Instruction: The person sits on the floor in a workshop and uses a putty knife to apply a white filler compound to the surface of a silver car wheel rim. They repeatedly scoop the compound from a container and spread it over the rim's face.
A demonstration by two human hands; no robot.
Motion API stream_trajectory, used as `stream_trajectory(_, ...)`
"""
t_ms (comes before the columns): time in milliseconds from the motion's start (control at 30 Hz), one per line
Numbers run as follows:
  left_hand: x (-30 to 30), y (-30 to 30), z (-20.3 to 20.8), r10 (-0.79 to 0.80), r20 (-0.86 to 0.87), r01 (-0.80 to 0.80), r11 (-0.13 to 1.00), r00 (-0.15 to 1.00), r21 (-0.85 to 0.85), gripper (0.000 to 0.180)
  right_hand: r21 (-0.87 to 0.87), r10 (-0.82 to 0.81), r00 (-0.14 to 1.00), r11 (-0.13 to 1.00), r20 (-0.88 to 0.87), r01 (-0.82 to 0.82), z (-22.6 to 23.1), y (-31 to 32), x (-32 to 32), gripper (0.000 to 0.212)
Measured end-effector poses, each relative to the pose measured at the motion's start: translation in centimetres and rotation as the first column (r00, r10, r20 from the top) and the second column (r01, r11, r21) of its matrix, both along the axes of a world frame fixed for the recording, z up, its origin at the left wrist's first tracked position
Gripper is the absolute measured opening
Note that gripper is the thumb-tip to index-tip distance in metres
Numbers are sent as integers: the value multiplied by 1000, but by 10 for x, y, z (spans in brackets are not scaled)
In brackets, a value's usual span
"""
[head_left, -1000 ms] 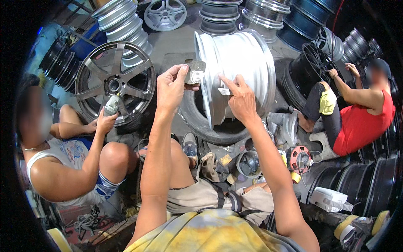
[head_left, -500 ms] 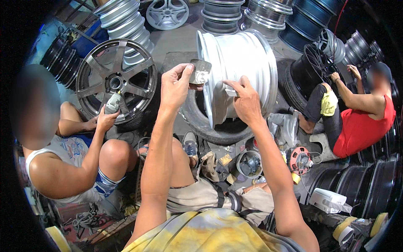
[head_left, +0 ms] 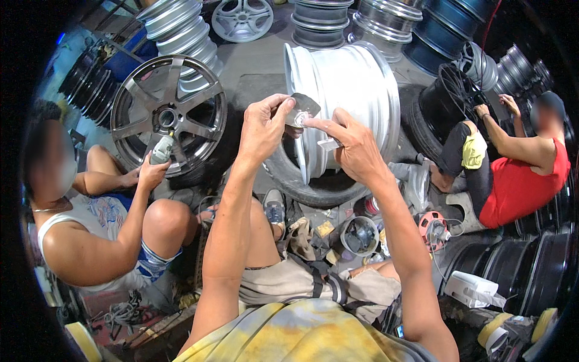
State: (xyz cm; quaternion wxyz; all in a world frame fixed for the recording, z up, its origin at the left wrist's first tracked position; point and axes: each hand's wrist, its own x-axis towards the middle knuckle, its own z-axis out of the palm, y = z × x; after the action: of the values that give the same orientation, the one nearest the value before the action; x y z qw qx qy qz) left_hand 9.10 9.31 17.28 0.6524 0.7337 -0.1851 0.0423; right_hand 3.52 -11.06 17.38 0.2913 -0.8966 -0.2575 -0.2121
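My left hand (head_left: 263, 130) grips a small dark flat plate (head_left: 306, 104) between thumb and fingers. A dab of white paste (head_left: 301, 119) lies on it. My right hand (head_left: 363, 149) has its index finger stretched out, the tip at the paste. Its other fingers are curled round a small pale flat spreader (head_left: 329, 145), whose edge sticks out toward the left. Just beyond both hands, a large silver wheel rim (head_left: 350, 78) stands on its side, resting on a black tire (head_left: 286, 181).
At left, a seated co-worker holds a grey power tool (head_left: 161, 149) against a dark spoked wheel (head_left: 136, 130). Another co-worker in a red top (head_left: 523, 187) sits at right by a black rim (head_left: 437, 102). A bucket (head_left: 344, 241) and an orange reel (head_left: 429, 226) stand on the floor.
My left hand has moved slightly right with the plate, tilting it. My right index finger has come left from the rim to the paste. The left co-worker's head has turned.
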Motion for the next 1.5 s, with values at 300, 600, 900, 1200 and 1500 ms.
stream_trajectory(300, 7, 5, 2, 159, -23, -161, 973, 987, -166, 25, 321, -52, 990, 943, -128, 91, -43, -18, 13, 47)
stream_trajectory(600, 4, 6, 3, 120, -64, -127, 983, 991, -129, 28, 103, -228, 972, 967, -62, 234, -68, -3, 6, 65)
stream_trajectory(900, 5, 3, 2, 107, -79, -116, 985, 991, -126, 28, 78, -220, 975, 973, 40, 216, -51, -7, 26, 71)
stream_trajectory(1200, 7, 4, -1, 86, -84, -97, 984, 993, -146, 29, -117, -275, 955, 951, 114, 287, -82, -5, -3, 68)
stream_trajectory(1500, 4, 6, 4, 102, -88, -112, 987, 991, -117, 28, -156, -269, 935, 938, 233, 309, -88, -6, -5, 66)
